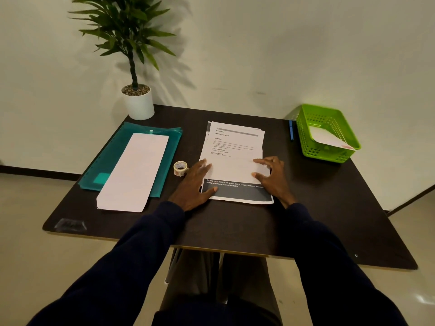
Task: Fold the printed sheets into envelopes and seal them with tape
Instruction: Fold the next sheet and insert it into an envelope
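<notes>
A stack of printed sheets (235,147) lies in the middle of the dark table (235,227). My left hand (195,184) rests flat on the stack's lower left edge, fingers spread. My right hand (270,175) pinches the right edge of the top sheet, lifting it slightly. A small roll of tape (180,168) stands just left of my left hand. A pile of long white envelopes (135,172) lies at the left, on a teal plastic folder (106,165).
A green plastic basket (329,151) with a folded white envelope (327,137) inside stands at the far right corner. A blue pen (291,130) lies beside it. A potted plant (138,100) stands at the far left corner, against the wall.
</notes>
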